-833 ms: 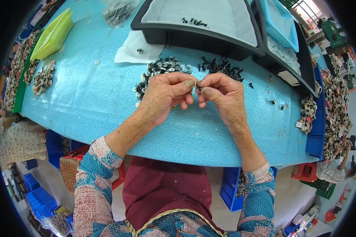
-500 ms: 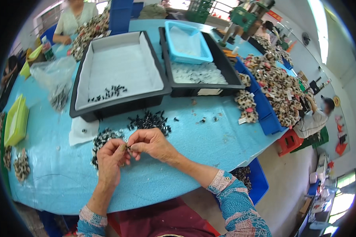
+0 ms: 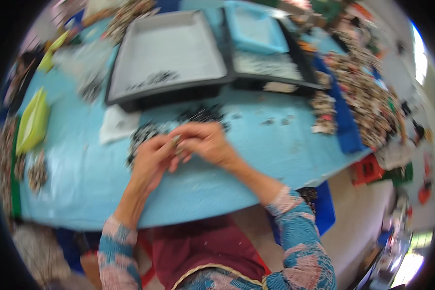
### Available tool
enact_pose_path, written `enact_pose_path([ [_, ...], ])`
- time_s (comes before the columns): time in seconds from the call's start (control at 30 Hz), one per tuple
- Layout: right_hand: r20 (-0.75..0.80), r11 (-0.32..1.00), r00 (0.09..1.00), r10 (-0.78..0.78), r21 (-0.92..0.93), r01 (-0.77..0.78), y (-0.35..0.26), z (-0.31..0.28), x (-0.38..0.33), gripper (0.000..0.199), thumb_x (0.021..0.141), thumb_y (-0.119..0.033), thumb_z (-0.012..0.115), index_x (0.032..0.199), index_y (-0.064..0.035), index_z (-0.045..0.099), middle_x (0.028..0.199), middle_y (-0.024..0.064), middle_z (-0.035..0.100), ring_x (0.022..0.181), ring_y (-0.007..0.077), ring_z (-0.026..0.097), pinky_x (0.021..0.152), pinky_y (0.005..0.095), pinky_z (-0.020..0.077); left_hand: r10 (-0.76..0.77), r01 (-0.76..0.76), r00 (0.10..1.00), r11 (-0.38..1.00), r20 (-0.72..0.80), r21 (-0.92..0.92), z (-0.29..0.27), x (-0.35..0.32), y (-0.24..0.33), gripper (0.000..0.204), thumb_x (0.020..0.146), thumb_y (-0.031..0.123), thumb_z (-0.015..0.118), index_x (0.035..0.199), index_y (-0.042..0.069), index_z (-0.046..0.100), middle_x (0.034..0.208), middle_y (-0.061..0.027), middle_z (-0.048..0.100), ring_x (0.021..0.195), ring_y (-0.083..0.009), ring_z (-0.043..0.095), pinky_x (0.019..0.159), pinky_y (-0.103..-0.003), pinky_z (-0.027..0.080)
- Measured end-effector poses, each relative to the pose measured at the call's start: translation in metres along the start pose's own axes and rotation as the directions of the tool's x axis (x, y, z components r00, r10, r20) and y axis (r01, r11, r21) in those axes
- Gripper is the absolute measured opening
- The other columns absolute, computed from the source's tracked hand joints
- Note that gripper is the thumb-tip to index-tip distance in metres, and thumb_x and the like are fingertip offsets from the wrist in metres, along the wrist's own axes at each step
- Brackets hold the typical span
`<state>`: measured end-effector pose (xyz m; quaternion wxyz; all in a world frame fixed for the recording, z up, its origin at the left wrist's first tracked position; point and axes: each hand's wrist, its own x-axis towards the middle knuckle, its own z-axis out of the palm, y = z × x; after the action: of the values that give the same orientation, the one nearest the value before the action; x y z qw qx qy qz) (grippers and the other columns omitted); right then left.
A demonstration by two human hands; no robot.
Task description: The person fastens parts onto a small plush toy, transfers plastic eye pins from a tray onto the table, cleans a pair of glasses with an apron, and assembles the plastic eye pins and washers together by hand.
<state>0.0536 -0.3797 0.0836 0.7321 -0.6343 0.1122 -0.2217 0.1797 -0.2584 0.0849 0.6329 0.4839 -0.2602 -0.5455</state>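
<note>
My left hand point(image 3: 152, 157) and my right hand point(image 3: 205, 142) meet above the blue table point(image 3: 217, 183), fingertips pinched together. Something small and pale shows between them, too blurred to name. Just behind my left hand lies a heap of small black-and-clear pieces point(image 3: 142, 137). Beyond my right hand is a pile of small black pieces point(image 3: 205, 113), partly covered by the hand. Left of the heaps rests a white sheet point(image 3: 117, 124).
A white-lined black tray point(image 3: 174, 41) holds a few black pieces. Beside it, a light blue basket point(image 3: 258, 46) sits in another black tray point(image 3: 246, 83) with translucent pieces. Blue bins point(image 3: 340, 116) and spotted plush pieces point(image 3: 367, 106) stand right; a lime-green container point(image 3: 32, 123) stands left.
My view has tilted and blurred, so the table sits higher and more to the right. My hands stay pinched together, with the fingers turned slightly.
</note>
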Motion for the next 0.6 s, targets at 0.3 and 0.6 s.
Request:
enact_pose_path([
  [0.3, 0.034, 0.975, 0.994, -0.104, -0.194, 0.109, 0.011, 0.010, 0.005, 0.018, 0.082, 0.001, 0.059, 0.099, 0.0022, 0.064, 0.080, 0.0052, 0.062, 0.065, 0.0098, 0.059, 0.057, 0.0220, 0.0500, 0.058, -0.067, 0.994, 0.993, -0.093, -0.096, -0.017, -0.001, -0.014, 0.017, 0.091, 0.017, 0.054, 0.089, 0.001, 0.058, 0.074, -0.0052, 0.060, 0.063, -0.0119, 0.057, 0.054, -0.022, 0.046],
  [0.6, -0.028, 0.939, 0.978, -0.208, -0.286, 0.191, 0.018, 0.009, -0.002, 0.010, 0.080, 0.004, 0.060, 0.089, 0.0009, 0.064, 0.080, 0.0054, 0.062, 0.064, 0.0100, 0.058, 0.056, 0.0223, 0.0496, 0.109, -0.111, 0.990, 0.994, -0.094, -0.023, -0.012, -0.004, -0.015, 0.017, 0.083, 0.009, 0.064, 0.097, -0.001, 0.059, 0.083, -0.0068, 0.063, 0.069, -0.0111, 0.061, 0.058, -0.021, 0.051],
])
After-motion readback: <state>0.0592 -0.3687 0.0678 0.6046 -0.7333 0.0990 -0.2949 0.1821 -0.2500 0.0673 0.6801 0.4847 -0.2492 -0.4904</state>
